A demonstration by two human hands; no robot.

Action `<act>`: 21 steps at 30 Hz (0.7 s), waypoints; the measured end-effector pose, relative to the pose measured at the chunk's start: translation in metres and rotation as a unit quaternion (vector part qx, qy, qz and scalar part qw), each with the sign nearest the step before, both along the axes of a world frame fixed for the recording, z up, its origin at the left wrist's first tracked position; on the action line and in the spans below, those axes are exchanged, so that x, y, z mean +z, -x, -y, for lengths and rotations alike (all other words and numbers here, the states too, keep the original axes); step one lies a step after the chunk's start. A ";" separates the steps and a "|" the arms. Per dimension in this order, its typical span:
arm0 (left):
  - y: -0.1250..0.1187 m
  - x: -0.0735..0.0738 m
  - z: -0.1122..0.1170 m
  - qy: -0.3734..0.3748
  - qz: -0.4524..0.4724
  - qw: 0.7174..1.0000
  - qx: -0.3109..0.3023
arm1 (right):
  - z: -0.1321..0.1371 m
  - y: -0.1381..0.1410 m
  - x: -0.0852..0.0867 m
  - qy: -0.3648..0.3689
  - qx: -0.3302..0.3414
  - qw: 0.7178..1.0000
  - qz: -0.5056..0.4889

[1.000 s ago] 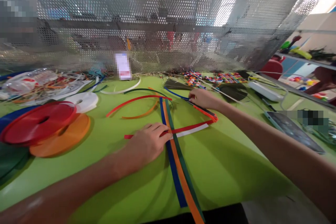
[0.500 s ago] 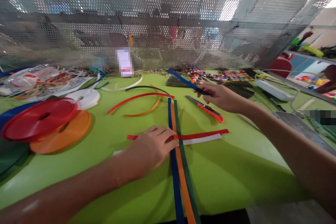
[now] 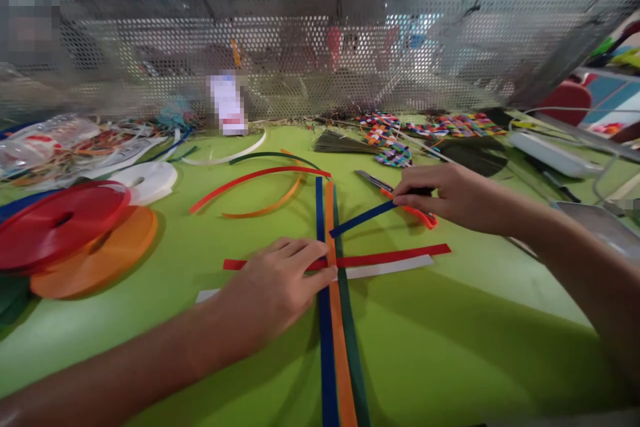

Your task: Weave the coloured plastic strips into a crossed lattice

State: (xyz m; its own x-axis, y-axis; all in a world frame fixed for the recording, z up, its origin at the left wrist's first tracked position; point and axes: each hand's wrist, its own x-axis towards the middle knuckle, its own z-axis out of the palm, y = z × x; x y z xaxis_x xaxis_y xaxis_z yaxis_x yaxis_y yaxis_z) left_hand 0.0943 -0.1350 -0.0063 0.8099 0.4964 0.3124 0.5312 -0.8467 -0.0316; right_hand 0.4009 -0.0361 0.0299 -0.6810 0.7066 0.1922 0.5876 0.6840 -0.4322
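The person's left hand (image 3: 280, 283) lies flat and open on the green table (image 3: 450, 347), palm down. Its fingertips press where a red strip (image 3: 395, 256) crosses three long strips laid side by side. These run away from the person: a long blue strip (image 3: 324, 333) on the left, an orange strip (image 3: 339, 347) in the middle and a dark green strip (image 3: 356, 353) on the right. A white strip (image 3: 385, 268) lies just beside the red one on the near side. Its other end pokes out from under the forearm on the left.

The right hand (image 3: 450, 197) is off to the right and further back, well apart from the left. Its finger and thumb are pinched on one end of a short blue strip (image 3: 363, 217). This strip slants down and leftward from the fingers, and its free end reaches the dark green strip just above the red crossing. An orange cutter (image 3: 420, 216) lies on the table under this hand, its metal end pointing away to the left.

On the left side of the table a red reel (image 3: 60, 223) rests partly on an orange reel (image 3: 105, 260), with a white reel (image 3: 145, 180) just behind them. Loose curved strips lie between the reels and the long strips. Small woven pieces (image 3: 395, 155) sit near the back, in front of a perforated metal screen (image 3: 320, 53).
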 end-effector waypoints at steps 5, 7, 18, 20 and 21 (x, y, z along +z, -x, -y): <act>-0.002 0.001 -0.001 -0.003 0.003 1.000 -0.007 | 0.007 0.000 0.005 -0.046 0.006 0.999 -0.023; -0.003 -0.001 -0.001 -0.009 0.008 1.000 -0.008 | 0.011 0.002 0.004 -0.054 -0.002 0.998 -0.025; -0.003 0.001 0.000 -0.023 0.005 1.000 -0.017 | 0.018 0.015 -0.005 -0.073 0.018 0.997 0.024; -0.003 0.003 0.001 -0.023 0.005 1.000 -0.020 | 0.020 0.017 -0.007 -0.063 0.022 0.997 0.037; -0.003 0.003 0.001 -0.021 0.005 1.000 -0.019 | 0.022 0.018 -0.008 -0.056 0.024 0.997 0.041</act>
